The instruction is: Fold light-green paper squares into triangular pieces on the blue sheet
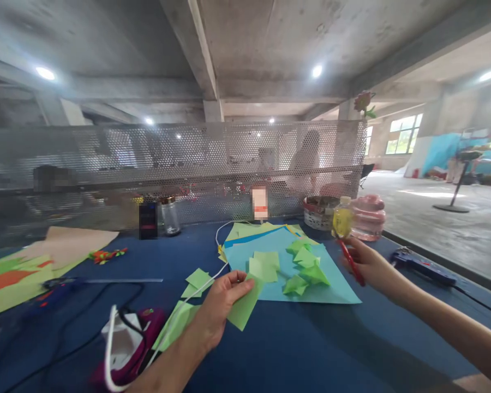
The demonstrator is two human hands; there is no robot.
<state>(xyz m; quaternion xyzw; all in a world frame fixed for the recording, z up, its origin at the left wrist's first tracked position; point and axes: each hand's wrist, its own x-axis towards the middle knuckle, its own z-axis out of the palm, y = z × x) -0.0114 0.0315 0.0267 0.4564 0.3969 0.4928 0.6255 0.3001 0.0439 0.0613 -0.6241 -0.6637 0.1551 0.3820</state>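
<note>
My left hand pinches a light green piece of paper between thumb and fingers, above the blue table. Farther right, my right hand is closed around red-handled scissors, whose far end points towards a yellow bottle. Between my hands a light blue sheet of paper lies flat. On it rest several folded green paper pieces and pale green paper squares. More green squares lie left of my left hand, with a white cable across them.
At the back right stand the yellow bottle, a pink jar and a round basket. A glue gun lies far right. A purple power strip sits front left. Behind rises a perforated metal screen.
</note>
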